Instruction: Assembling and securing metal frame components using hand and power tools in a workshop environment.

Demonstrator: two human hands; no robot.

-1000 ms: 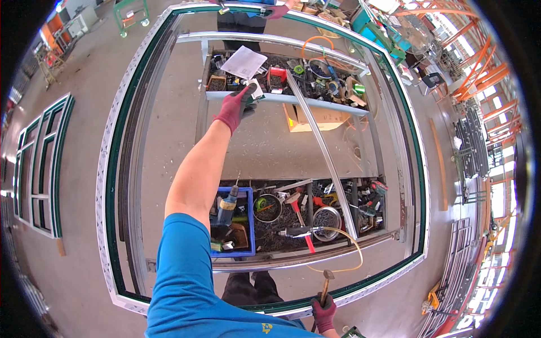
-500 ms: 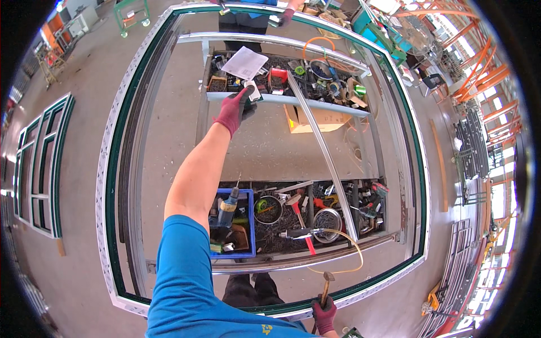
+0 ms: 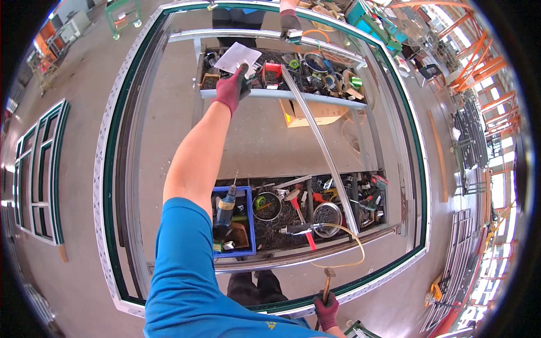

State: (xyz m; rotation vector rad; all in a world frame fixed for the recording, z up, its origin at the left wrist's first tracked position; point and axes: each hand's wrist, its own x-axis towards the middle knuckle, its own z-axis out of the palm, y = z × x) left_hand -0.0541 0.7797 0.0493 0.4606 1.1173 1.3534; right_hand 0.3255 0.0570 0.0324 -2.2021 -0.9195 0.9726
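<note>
My left hand (image 3: 230,94), in a maroon and dark glove, reaches out to the far parts tray (image 3: 332,100). Its fingers are closed on a small white piece (image 3: 246,65), mostly hidden by the glove and in front of a white paper sheet (image 3: 230,56). My right hand (image 3: 326,310), gloved alike, is wrapped round the wooden handle of a hammer (image 3: 327,281), head up, by the near edge of a large green and white window frame (image 3: 102,146). That frame surrounds both trays.
Across the frame, a co-worker's gloved hand (image 3: 291,25) holds a small part. A metal bar (image 3: 315,129) slants between the trays. The near tray has a blue bin (image 3: 252,225) with a drill (image 3: 226,208), a red-handled mallet (image 3: 298,208) and an air tool (image 3: 298,229) with hose.
My left hand has moved a little farther away with the white piece, now over the paper. The co-worker's hand has come in over the frame's far side. My right hand keeps the hammer.
</note>
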